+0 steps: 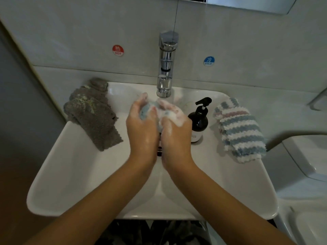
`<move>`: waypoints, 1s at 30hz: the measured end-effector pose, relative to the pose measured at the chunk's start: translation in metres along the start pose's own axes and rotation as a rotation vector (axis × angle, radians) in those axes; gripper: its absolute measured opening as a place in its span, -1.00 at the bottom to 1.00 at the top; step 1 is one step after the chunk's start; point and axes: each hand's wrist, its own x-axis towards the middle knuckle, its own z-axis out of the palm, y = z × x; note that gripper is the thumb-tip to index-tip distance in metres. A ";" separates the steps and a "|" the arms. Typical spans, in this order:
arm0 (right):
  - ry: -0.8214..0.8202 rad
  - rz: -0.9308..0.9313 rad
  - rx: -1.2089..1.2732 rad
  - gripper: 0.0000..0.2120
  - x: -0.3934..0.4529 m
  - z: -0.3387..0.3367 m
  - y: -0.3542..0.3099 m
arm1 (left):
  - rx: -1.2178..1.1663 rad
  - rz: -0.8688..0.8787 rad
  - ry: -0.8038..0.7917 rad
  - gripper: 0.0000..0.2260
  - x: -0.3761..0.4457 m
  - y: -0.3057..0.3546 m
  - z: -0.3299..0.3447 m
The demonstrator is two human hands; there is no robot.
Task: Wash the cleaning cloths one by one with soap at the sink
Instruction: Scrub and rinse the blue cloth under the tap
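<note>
Both hands work over the middle of the white ceramic sink basin (74,174), just below the chrome tap spout (164,85) at twelve o'clock. The left hand (141,126) and the right hand (174,133) are pressed close together, fingers curled tight round a bunched, soapy blue, pink and white cleaning cloth (159,110), and white lather covers the knuckles. Whether water is running from the tap cannot be told. A crumpled grey fleecy cloth (93,117) lies on the basin's rim at nine o'clock of the hands, and a blue, pink and white striped fluffy cloth (238,129) lies on the rim at three o'clock, with a dark pump bottle of soap (199,121) standing between it and the right hand. The step in hand looks to be the scrubbing of one cloth with soap, somewhere mid-task, since two cloths lie aside. The next move probably calls for rinsing the suds out under the spout, wringing the cloth firmly, and setting it clear of the unwashed ones.
</note>
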 end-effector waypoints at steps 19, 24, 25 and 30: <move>0.064 0.236 0.135 -0.65 0.010 0.005 0.006 | 0.010 -0.203 -0.308 -0.90 -0.004 -0.008 0.003; -0.010 0.245 0.018 -0.70 0.019 -0.003 -0.006 | 0.019 -0.161 -0.206 -0.77 0.004 -0.007 0.003; -0.013 0.204 -0.023 -0.68 0.021 -0.004 -0.008 | 0.014 -0.159 -0.207 -0.77 0.008 -0.005 0.002; 0.059 -0.207 -0.390 -0.56 0.033 -0.019 -0.036 | 0.068 -0.208 -0.245 -0.83 0.037 -0.007 -0.002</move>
